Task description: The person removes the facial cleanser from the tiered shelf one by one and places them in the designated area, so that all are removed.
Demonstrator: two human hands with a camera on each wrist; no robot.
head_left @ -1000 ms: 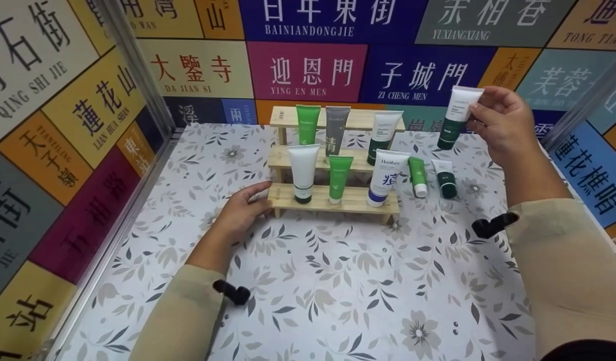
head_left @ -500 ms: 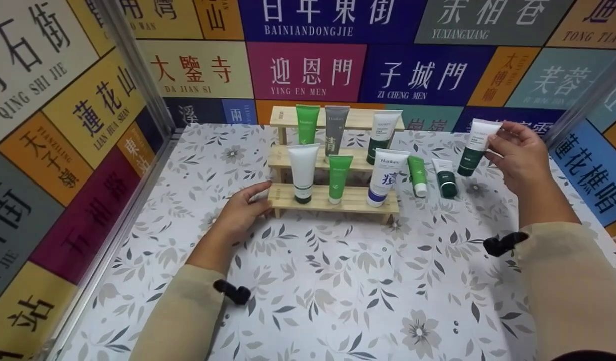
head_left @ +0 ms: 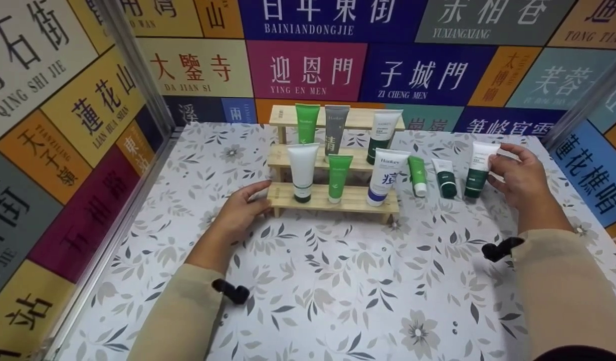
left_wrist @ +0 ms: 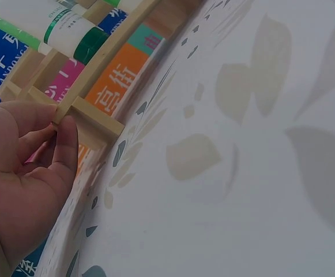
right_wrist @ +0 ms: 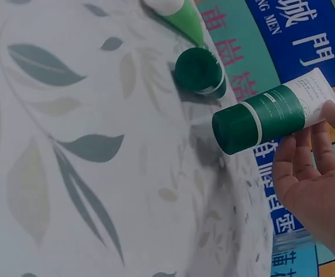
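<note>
My right hand pinches a white and dark green squeeze tube near its flat top end, cap downward, close over the table at the right. In the right wrist view the tube's green cap points toward the table. My left hand pinches the left front end of a wooden three-step display stand; the left wrist view shows thumb and finger on its corner. On the lowest step stand a white tube, a green tube and a white tube with a blue cap.
Higher on the stand are another green tube, a grey tube and a white and green tube. A small green tube and a small green-capped tube are on the table right of it. Printed panels wall the back.
My right hand has moved right and down with the squeeze tube, from above the small tubes to beside them, close over the table. The left hand stays at the stand.
</note>
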